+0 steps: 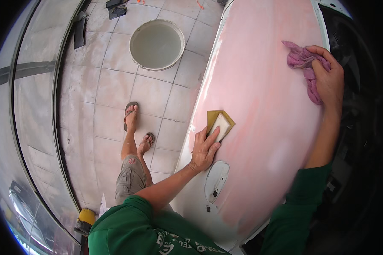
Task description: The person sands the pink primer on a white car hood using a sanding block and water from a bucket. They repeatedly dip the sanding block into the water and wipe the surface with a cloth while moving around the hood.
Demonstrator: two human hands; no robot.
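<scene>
At centre, the left hand (203,155) lays fingers on a white block (221,123) over olive sandpaper (211,116) on the pinkish panel (259,85); whether it clasps the block, I cannot tell. At upper right, the right hand (330,80) clutches a pink cloth (299,58). Left of top centre stands a bucket (156,68).

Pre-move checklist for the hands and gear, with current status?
1. Left hand on white block: ok, at least one finger lies on it.
2. Olive-yellow sheet with block: ok, its edges show around the block on the panel.
3. Sheet's underside fit for use: cannot tell, hidden.
4. Pink-purple cloth secured: ok, gripped in right hand.
5. Bucket within hand's reach: not ok, on the floor, seemingly too far.
</scene>
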